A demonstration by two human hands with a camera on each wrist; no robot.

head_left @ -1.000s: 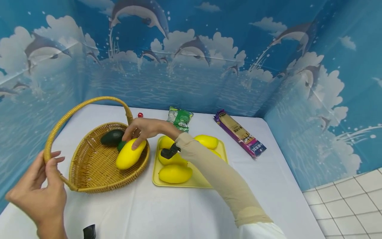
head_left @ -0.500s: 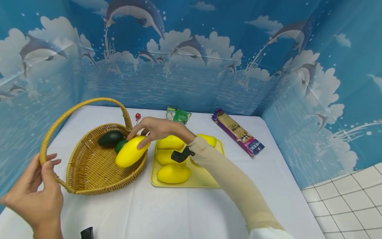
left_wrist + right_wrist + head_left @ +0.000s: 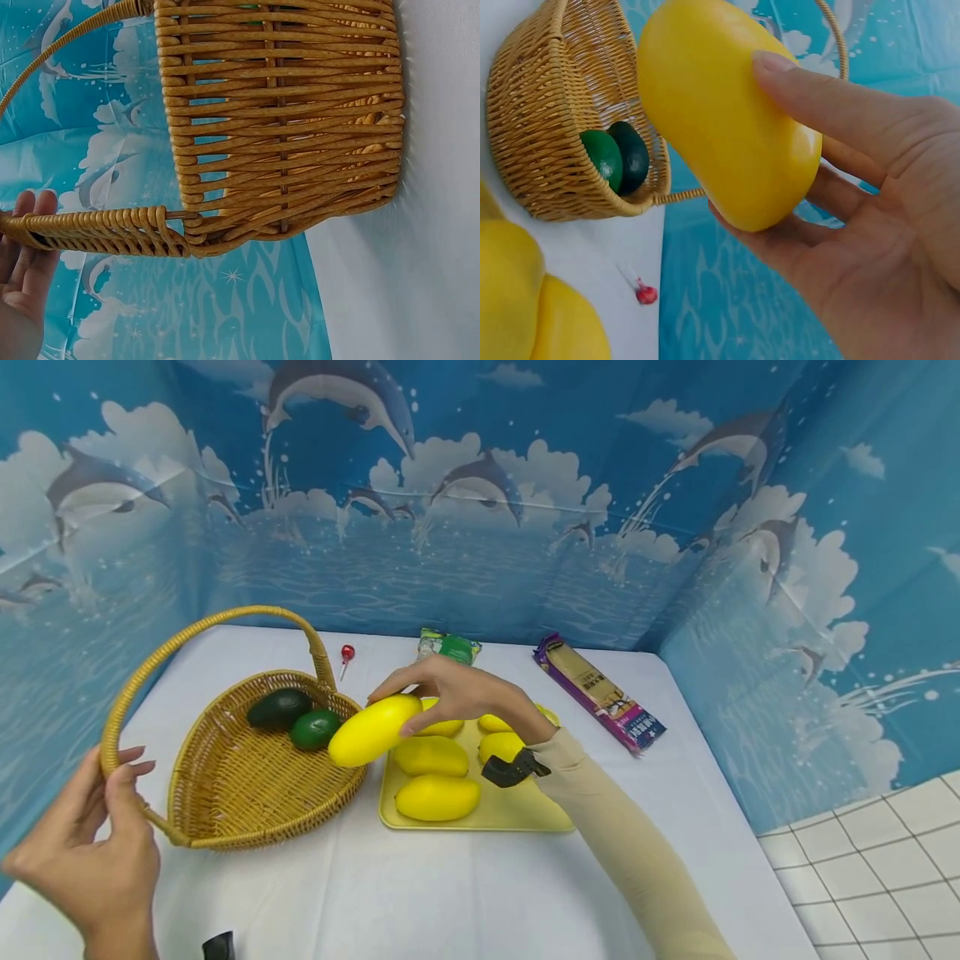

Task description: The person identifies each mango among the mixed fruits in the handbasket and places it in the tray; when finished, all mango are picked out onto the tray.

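My right hand (image 3: 457,693) grips a yellow mango (image 3: 375,731) between thumb and fingers, raised over the gap between the wicker basket (image 3: 262,839) and the yellow tray (image 3: 517,818). The right wrist view shows the thumb laid along one side of this mango (image 3: 720,112). On the left, my left hand (image 3: 93,852) pinches the basket's tall handle (image 3: 112,727) low on its near side; fingertips show behind the handle in the left wrist view. Inside the basket lie a dark green avocado (image 3: 279,707) and a brighter green one (image 3: 315,729). Several mangoes (image 3: 437,797) lie in the tray.
A red lollipop (image 3: 347,652) lies behind the basket. Behind the tray is a green and white packet (image 3: 450,647), partly hidden by my right hand. A long purple package (image 3: 600,693) lies at the back right. A dolphin-print curtain (image 3: 480,568) borders the white table.
My right hand has lifted the mango out of the basket and carried it right toward the tray. The brighter green avocado is now uncovered. My left hand keeps holding the handle.
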